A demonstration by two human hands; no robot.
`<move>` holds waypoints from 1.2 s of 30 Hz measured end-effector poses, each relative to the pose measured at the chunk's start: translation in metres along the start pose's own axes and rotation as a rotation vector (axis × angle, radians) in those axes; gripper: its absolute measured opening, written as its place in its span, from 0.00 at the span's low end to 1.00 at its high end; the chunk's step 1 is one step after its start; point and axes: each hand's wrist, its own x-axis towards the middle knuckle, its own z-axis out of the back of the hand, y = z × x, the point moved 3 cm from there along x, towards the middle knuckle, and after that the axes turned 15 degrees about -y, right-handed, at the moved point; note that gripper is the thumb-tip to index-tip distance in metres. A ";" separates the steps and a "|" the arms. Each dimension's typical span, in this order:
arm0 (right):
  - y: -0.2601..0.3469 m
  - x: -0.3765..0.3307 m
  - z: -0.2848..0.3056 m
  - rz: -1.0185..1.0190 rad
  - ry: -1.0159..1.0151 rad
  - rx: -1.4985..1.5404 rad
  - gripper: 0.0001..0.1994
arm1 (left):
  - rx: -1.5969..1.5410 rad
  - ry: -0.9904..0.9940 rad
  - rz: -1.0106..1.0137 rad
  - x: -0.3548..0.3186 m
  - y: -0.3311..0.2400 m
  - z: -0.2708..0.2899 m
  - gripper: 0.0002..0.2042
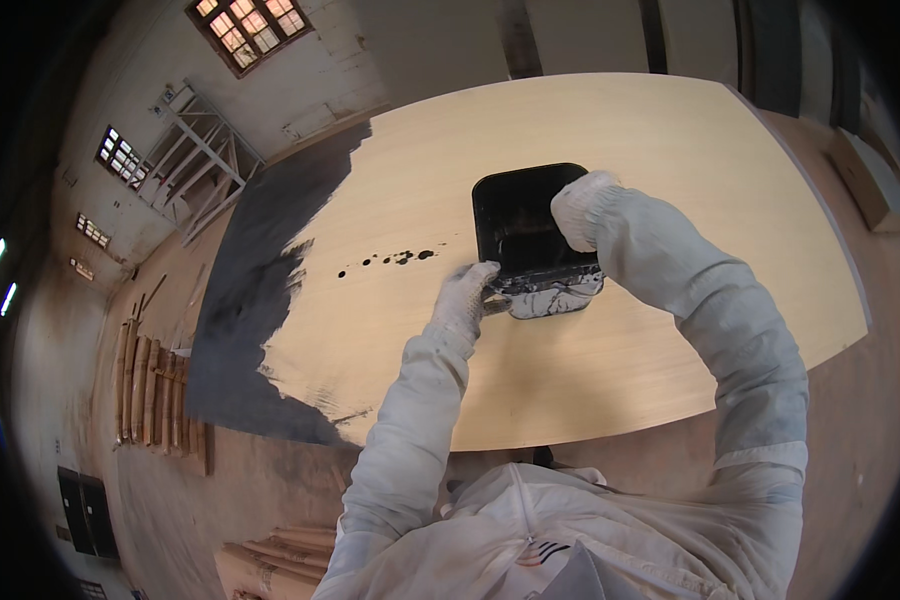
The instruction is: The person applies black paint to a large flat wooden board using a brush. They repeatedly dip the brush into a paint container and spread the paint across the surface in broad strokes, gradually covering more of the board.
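A black paint tray (530,215) with rounded corners sits over a pale wood-toned panel (610,370). Its near end (555,298) carries white and black smears. My left hand (462,298), in a whitish glove, is closed at the tray's near left corner; a small brownish piece shows beside its fingers, too little to name. My gloved right hand (582,212) makes a fist over the tray's right rim, its fingertips hidden. Dark paint (270,250) covers the panel's left end with a ragged edge. Several black drops (403,258) lie left of the tray.
A pale metal frame (200,160) stands by the far left wall. Wrapped rolls or boards (150,390) lean at the left, and flat cardboard pieces (275,560) lie near the lower left. Beyond the panel's right end stands a boxy brown object (863,180).
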 end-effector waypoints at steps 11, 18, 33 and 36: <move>-0.060 0.010 -0.050 -0.026 0.148 -0.023 0.15 | 0.123 0.035 0.030 -0.019 0.033 -0.106 0.23; -0.097 0.010 -0.089 -0.075 0.250 -0.056 0.15 | 0.182 0.042 -0.018 -0.029 0.058 -0.150 0.29; -0.130 -0.042 -0.061 -0.316 0.142 -0.074 0.13 | -0.034 0.224 0.056 -0.055 0.076 -0.168 0.36; -0.142 -0.054 -0.054 -0.381 -0.080 0.070 0.18 | 0.051 0.168 -0.007 -0.042 0.105 -0.155 0.37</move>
